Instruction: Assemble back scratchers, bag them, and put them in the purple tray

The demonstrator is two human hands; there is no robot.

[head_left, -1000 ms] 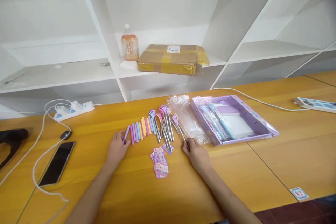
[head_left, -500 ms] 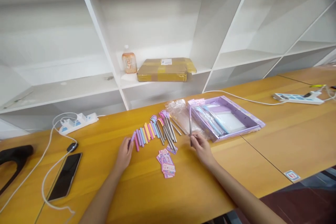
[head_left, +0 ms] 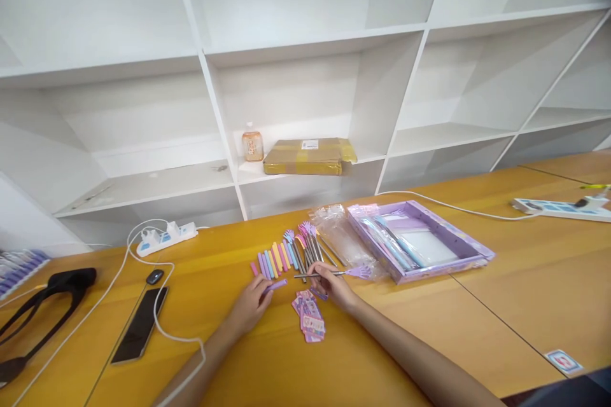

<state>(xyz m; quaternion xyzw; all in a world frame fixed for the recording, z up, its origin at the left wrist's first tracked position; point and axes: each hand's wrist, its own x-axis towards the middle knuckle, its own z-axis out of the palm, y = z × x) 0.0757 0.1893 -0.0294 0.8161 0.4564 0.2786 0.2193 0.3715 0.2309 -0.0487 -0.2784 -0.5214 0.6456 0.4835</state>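
Note:
Between the closed fingers of my left hand is a purple handle sleeve, pointing right. My right hand grips a back scratcher by its metal rod. Its purple hand-shaped head points right and its bare rod end points left, close to the sleeve but apart from it. Behind my hands lies a row of coloured sleeves in pink, purple, blue and yellow. Beside the row are several more back scratchers with blue, pink and purple heads. Small printed cards lie in front, overlapping.
A purple open box with wrapped back scratchers stands right, beside clear plastic bags. At left are a phone, a power strip, white cables and a black object. A cardboard box and bottle sit on the shelf.
My hands have come closer together. The back scratcher has turned from upright to level, rod end leftward, and the purple sleeve has swung to point right. The view has tilted up.

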